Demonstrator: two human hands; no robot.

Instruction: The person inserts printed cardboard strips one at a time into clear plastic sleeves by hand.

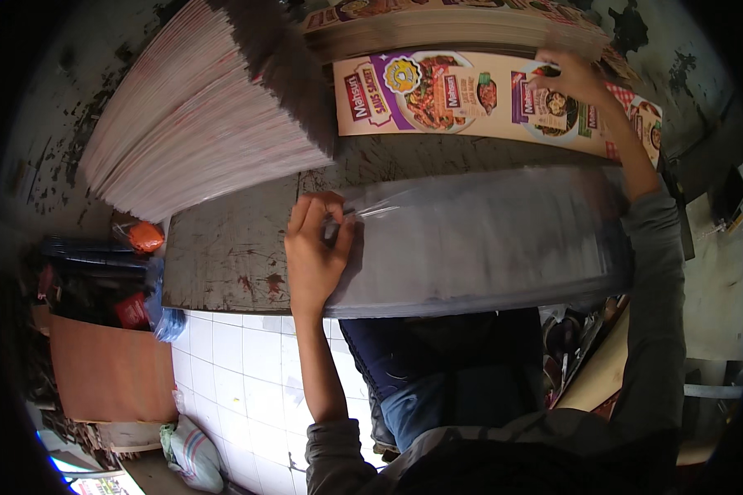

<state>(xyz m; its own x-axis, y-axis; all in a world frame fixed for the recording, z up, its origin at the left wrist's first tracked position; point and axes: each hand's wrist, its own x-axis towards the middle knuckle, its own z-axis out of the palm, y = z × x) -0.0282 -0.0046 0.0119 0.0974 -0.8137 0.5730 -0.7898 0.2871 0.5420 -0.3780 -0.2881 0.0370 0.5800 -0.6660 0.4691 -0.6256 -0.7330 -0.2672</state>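
My left hand (315, 243) is closed in a pinch at the upper left corner of the top clear plastic sleeve (470, 239), which is slightly lifted and creased there. The sleeves lie in a long, flat pile along the near side of the worktable. Farther back lies a long printed cardboard strip (421, 95) in cream and purple with food pictures. My right hand (576, 81) is over its right part, thumb and fingers apart, and the forearm crosses the strip's right end. Whether the fingertips touch the strip I cannot tell.
A tall, leaning stack of pale sheets (198, 115) stands at the far left of the scratched worktable (223, 256). Behind the strip is a thick pile of printed cardboard (462, 31). Below left are an orange bundle (146, 237), a brown board (111, 371) and a white sack (196, 454).
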